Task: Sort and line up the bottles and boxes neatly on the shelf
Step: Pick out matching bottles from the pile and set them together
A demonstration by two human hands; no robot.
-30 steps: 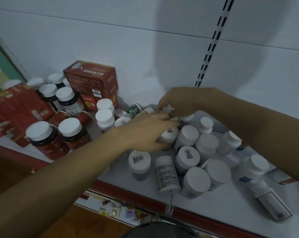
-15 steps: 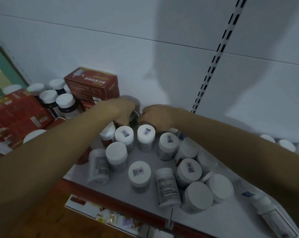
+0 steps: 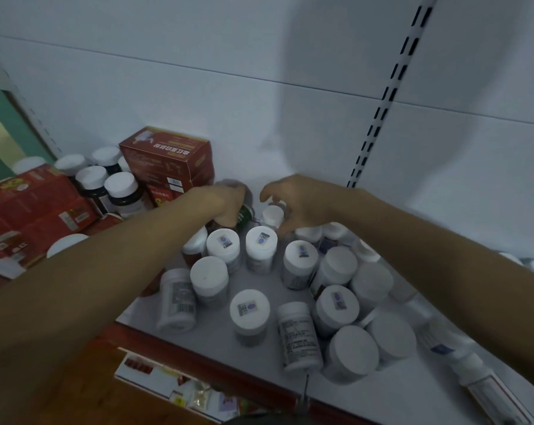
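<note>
At the centre of the frame, close against the back wall, both hands work side by side. The left hand [image 3: 226, 202] has its fingers curled round a green-labelled bottle [image 3: 246, 213] just right of the red box [image 3: 167, 162]. The right hand [image 3: 295, 200] is cupped over a white-capped bottle [image 3: 272, 215], fingers bent down around it, though I cannot tell how firmly. Below them, across the middle and lower right of the frame, a crowd of white bottles [image 3: 261, 245] stands cap-up on the shelf [image 3: 379, 397], unevenly spaced. A lying bottle [image 3: 299, 335] rests at lower centre and a second lying bottle [image 3: 176, 299] left of it.

These look like light, stiff plastic with smooth walls (probably a little slippery over the labels), so a grip round the body just under the cap, or over the cap from above, should serve. The fallen ones will likely roll if nudged, and the packed ones may topple into each other. The red box, being card, is best taken by its broad faces.
</note>
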